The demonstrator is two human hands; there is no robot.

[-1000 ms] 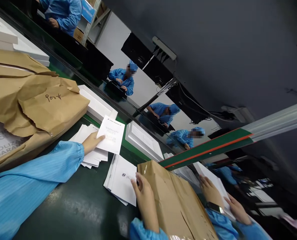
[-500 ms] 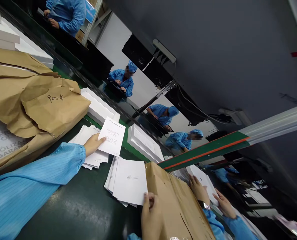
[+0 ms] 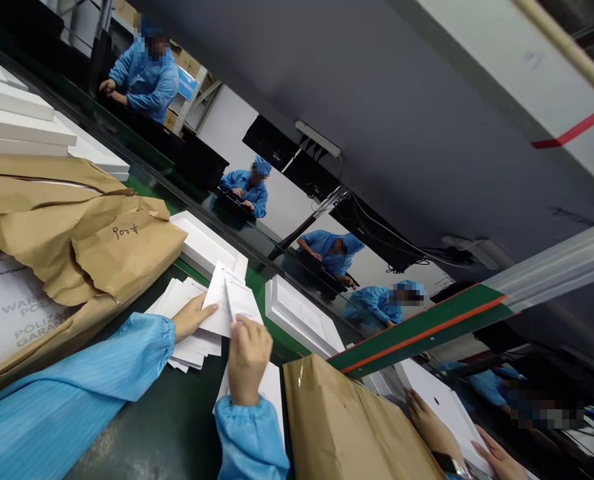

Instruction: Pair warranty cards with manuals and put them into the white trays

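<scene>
While both arms in blue sleeves reached across the dark green belt (image 3: 151, 427), the head view showed the left hand (image 3: 193, 317) resting on a fanned pile of white leaflets (image 3: 189, 333), its thumb pressed against the sheet at the top of the pile, seemingly to keep the stack from sliding. At its three o'clock, the right hand (image 3: 247, 357) had closed its fingers on a small white booklet (image 3: 241, 301), holding it raised just above the pile so that its edge overlapped the sheet under the left thumb; that grip looked suited to pairing the two papers. Beneath the right wrist, at six o'clock, lay a second stack of white sheets (image 3: 271, 390), partly hidden by the hand.

At nine o'clock of the hands, a torn brown paper wrapper (image 3: 91, 233) with handwriting on it lay over a large printed bundle (image 3: 11, 313), crowding the left forearm. White boxes (image 3: 204, 243) stood at twelve o'clock along the belt's far edge, one more (image 3: 301, 317) at two o'clock. A second brown paper parcel (image 3: 347, 427) sat at four o'clock, hemming in the right arm. Beyond it, another person's hands (image 3: 434, 430) touched white sheets, and other workers in blue stood well apart behind.
</scene>
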